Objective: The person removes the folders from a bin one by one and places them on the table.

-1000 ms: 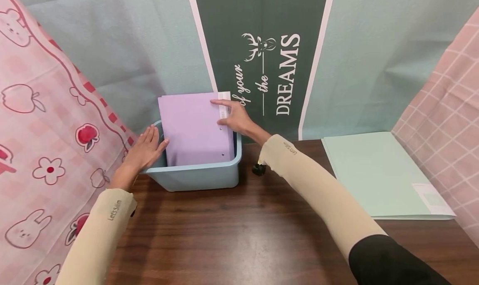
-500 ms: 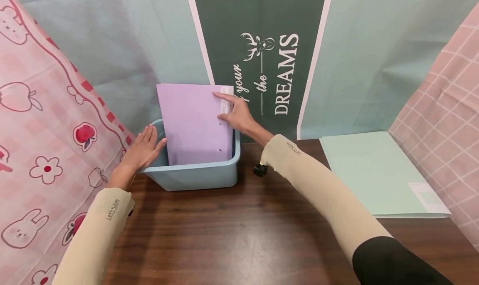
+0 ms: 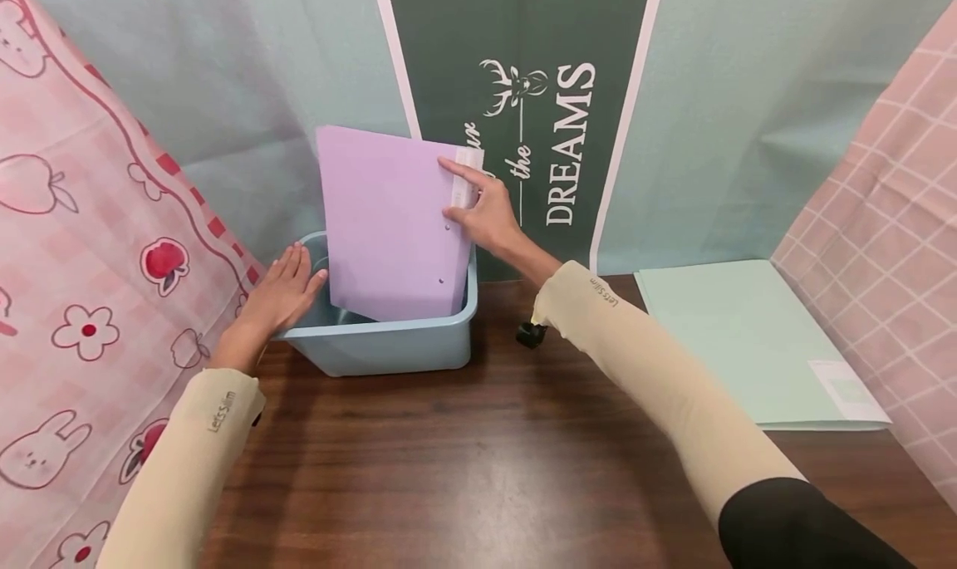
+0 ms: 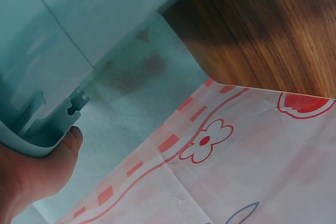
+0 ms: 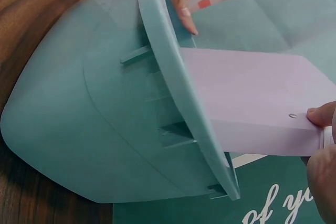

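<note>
My right hand pinches a purple file folder by its right edge, near a white label. The folder stands tilted inside a light blue plastic bin, much of it above the rim. Its lower left corner shows over the bin's floor. In the right wrist view, the thumb and a finger hold the folder's narrow side, by a small round hole. My left hand rests on the bin's left rim, fingers straight and thumb over the inside. The left wrist view shows it against the bin's rim.
Pale green folders lie on the brown wooden table at the right. A printed cloth hangs close behind the bin. Pink patterned cloth borders the left side, and a pink checked cloth the right.
My right hand has risen with the purple folder and tilted it clockwise, so more of it shows above the bin. My left hand has stayed on the rim.
</note>
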Demonstrator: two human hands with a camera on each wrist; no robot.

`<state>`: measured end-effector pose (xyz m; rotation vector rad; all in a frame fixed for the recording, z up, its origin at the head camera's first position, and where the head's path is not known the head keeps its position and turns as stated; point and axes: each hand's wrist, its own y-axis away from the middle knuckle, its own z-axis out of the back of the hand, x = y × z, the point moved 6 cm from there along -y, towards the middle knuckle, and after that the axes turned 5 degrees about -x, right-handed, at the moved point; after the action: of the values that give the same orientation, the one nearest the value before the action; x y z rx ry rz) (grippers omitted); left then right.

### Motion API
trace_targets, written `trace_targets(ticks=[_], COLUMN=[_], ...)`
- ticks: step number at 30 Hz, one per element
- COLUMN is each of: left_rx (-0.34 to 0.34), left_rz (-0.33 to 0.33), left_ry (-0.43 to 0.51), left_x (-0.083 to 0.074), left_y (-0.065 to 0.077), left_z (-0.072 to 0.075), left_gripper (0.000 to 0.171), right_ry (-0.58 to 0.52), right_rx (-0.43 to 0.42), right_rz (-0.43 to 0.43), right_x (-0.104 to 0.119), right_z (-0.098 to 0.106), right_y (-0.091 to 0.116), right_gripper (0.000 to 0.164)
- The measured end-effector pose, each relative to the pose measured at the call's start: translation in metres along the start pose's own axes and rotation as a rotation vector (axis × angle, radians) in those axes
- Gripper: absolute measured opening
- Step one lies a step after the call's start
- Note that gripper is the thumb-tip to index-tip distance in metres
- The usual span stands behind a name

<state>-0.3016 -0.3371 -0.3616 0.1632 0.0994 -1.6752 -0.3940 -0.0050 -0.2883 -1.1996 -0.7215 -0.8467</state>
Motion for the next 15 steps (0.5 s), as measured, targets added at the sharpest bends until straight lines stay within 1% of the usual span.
trace_targets(ticks=[8,15], left_rx=[0.015,0.006], left_rz=[-0.007,-0.009], left_ry=[0.001,0.0], left_x=[-0.002,-0.001], left_y=[-0.002,0.001], left_z=[-0.001,-0.002], left_gripper=[0.081,0.081], right_ry=[-0.059,-0.12], right_rx=[-0.058,-0.104], right_rz=[0.01,0.01], right_x=[0.011,0.023], right_z=[0.016,0.031], right_y=[0.0,0.001], right_gripper=[0.071,0.072])
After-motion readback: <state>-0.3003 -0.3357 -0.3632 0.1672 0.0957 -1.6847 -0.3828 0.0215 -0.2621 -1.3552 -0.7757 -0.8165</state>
